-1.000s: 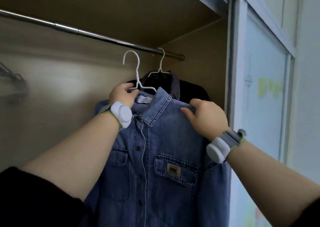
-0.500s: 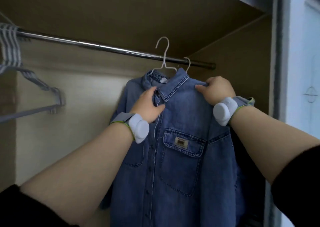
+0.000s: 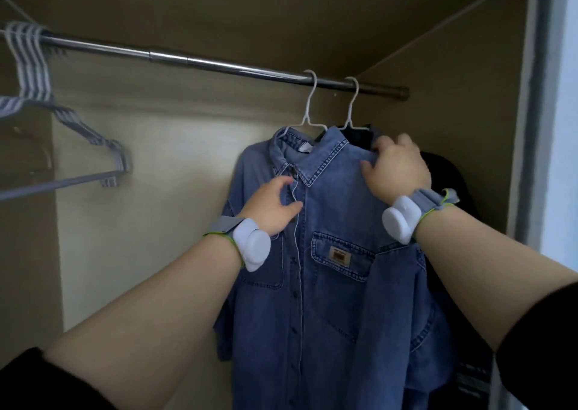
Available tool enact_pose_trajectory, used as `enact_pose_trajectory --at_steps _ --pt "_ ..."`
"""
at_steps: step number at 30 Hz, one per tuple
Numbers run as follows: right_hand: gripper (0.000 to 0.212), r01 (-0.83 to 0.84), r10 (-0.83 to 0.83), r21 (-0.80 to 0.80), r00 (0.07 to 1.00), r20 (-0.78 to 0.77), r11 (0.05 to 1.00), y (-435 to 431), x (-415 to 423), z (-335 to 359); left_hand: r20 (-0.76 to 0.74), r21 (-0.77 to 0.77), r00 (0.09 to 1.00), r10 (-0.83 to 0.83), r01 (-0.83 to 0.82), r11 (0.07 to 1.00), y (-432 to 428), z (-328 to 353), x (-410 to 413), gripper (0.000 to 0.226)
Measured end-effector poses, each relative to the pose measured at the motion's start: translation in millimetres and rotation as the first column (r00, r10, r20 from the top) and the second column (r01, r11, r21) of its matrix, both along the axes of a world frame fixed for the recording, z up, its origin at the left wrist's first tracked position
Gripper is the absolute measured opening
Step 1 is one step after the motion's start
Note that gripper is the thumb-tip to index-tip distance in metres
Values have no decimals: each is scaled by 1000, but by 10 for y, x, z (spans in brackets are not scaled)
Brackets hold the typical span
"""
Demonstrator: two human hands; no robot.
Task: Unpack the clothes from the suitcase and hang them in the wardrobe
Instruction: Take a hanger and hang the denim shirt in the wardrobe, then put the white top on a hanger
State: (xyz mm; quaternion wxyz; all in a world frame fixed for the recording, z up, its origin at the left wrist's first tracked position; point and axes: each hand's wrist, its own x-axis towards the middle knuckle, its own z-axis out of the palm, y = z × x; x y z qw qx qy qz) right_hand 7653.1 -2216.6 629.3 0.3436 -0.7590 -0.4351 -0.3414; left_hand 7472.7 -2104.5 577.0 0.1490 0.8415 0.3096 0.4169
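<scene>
The denim shirt (image 3: 331, 284) hangs on a white wire hanger (image 3: 309, 109) hooked over the wardrobe rod (image 3: 219, 64), just beside 1 dark garment (image 3: 445, 175). My left hand (image 3: 272, 206) rests on its placket, fingers loosely spread. My right hand (image 3: 398, 168) grips its shoulder.

Both bare forearms reach up and forward. The left hand (image 3: 275, 204) rests with fingers loosely spread, thumb out. The right hand (image 3: 398, 168), higher, curls fingers and thumb round the shirt (image 3: 337, 300) at its shoulder.
</scene>
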Motion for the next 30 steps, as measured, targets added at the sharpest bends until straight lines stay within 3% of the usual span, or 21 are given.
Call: enact_pose_trajectory --at_steps 2,4,8,11,15,18,21,26,30 --pt "37 58 -65 43 983 169 997 -11 -171 -67 20 -11 1000 -16 16 1000 -58 -10 -94 58" --pt "35 31 -38 30 969 245 999 -24 -361 -115 39 -13 999 -27 27 1000 -127 -3 -226 57" --pt "38 -207 216 -82 968 130 975 19 -939 -183 125 -13 991 -50 52 999 -301 24 -636 53" --pt "35 -422 424 -69 906 19 904 117 -1476 -237 233 -9 971 -58 61 998 -439 37 -1051 45" --pt "29 -665 664 22 742 -94 746 196 -2274 -235 346 23 938 4 -13 1000 -639 62 -1688 34" --pt "26 -763 768 110 616 -177 637 198 -2718 -171 433 69 901 24 -60 996 -822 105 -2013 30" --pt "24 -832 846 201 461 -269 517 214 -3150 -116 425 146 902 82 -158 977 -1036 105 -2398 38" --pt "28 -872 873 323 204 -443 367 320 -3730 -112 414 166 865 284 -378 911 -1156 69 -3036 54" --pt "35 -882 845 321 144 -515 346 393 -4135 -131 460 133 833 308 -408 903 -1240 15 -3395 59"
